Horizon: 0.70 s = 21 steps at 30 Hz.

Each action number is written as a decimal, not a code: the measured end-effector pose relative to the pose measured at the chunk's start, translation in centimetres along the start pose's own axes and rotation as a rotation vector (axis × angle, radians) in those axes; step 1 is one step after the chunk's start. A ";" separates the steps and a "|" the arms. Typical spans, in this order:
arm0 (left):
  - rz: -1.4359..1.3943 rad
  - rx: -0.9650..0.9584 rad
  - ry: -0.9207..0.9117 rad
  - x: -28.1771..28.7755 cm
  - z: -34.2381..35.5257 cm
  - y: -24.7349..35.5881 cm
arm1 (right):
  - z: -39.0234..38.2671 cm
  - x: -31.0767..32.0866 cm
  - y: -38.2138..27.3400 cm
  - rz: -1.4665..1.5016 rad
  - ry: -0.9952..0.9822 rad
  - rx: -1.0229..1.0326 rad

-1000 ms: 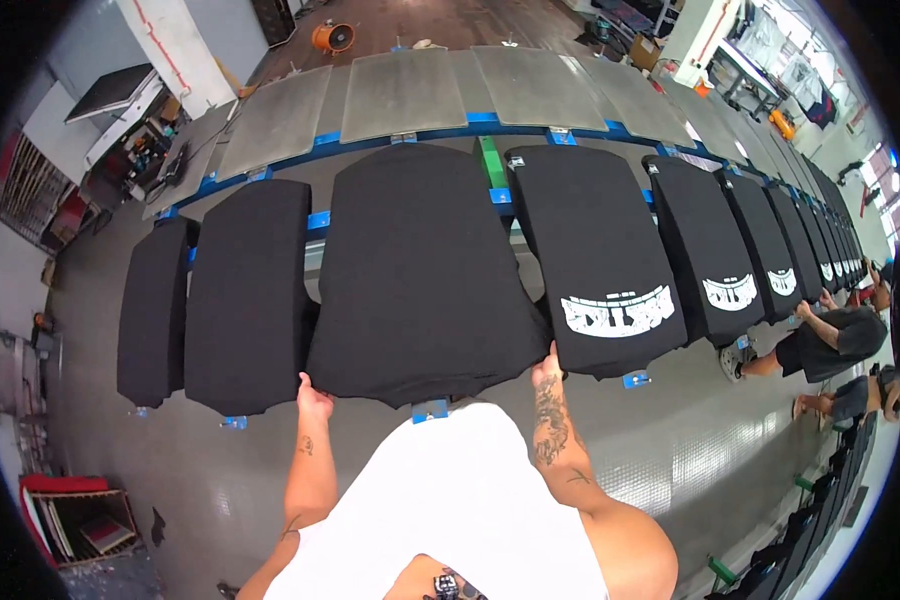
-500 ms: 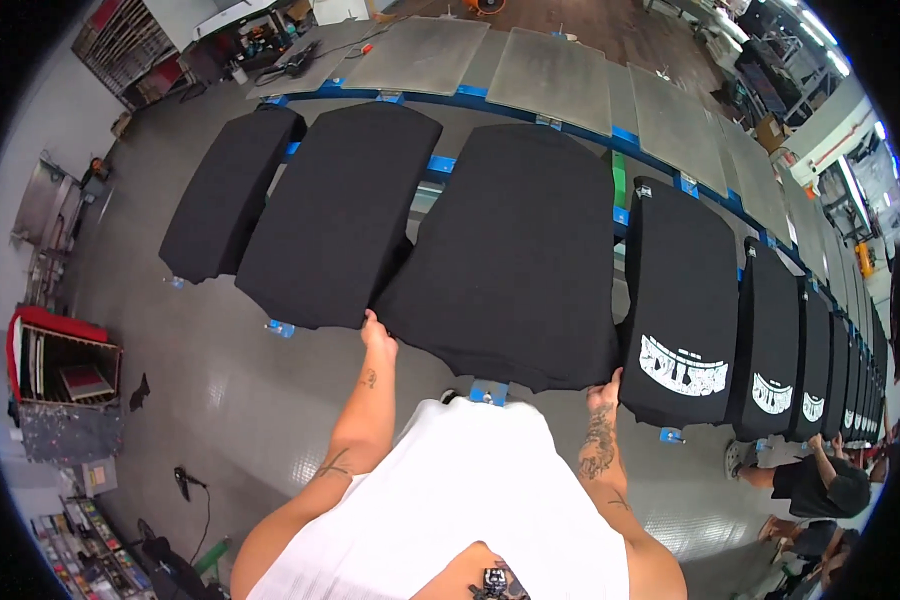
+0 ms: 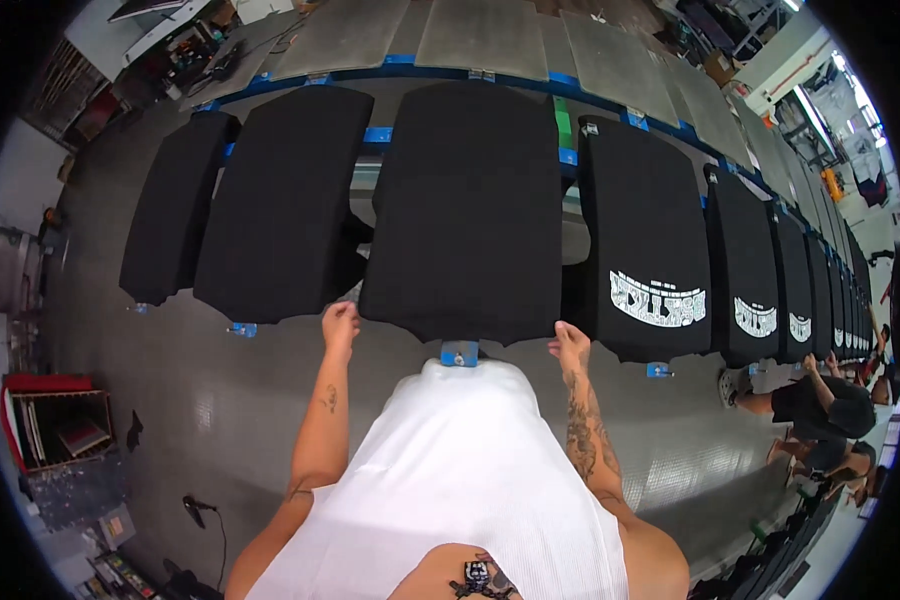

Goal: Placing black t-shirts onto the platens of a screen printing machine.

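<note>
The person's white top (image 3: 470,450) filled the lower middle, with both forearms reaching up past it. The right hand (image 3: 571,343) was at the near right corner of the middle black shirt (image 3: 465,210), fingertips together against the edge; whether they had cloth between them, I could not tell. The left hand (image 3: 340,320) was just beside the near left corner, its fingers bunched together, and there too I could not tell if they gripped the cloth. Between the hands, a blue bracket (image 3: 459,353) stuck out from under the shirt, which lay flat and ran straight away from the person. A plain black shirt (image 3: 280,200) lay to its left, and to its right one with a white print (image 3: 658,300) near its close end. Beyond them ran a blue rail (image 3: 400,62), then a row of bare grey boards (image 3: 482,35).
</note>
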<state>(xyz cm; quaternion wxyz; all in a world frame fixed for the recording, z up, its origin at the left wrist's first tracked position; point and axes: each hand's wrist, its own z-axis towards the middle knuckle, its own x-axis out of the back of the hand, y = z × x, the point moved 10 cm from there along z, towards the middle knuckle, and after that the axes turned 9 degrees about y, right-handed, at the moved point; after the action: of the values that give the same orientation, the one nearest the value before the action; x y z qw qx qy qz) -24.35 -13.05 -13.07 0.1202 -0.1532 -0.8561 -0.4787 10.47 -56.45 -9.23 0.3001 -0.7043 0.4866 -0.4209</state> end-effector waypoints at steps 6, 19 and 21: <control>0.421 -0.532 -0.215 -1.7 -4.1 6.6 | 0.3 -0.8 -2.1 -0.136 -0.096 0.062; 0.341 -0.591 -0.031 -0.4 -6.1 7.7 | -1.1 0.7 -2.2 -0.045 0.125 0.190; 0.075 -0.395 -0.104 -0.4 -5.0 6.1 | -1.0 0.5 -1.5 0.197 0.069 0.163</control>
<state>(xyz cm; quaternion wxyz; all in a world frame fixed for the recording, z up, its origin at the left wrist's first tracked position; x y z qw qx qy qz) -21.35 -14.39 -5.82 0.0612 -0.2298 -0.7444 -0.6240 10.34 -56.44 -7.36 0.3790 -0.6116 0.5276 -0.4516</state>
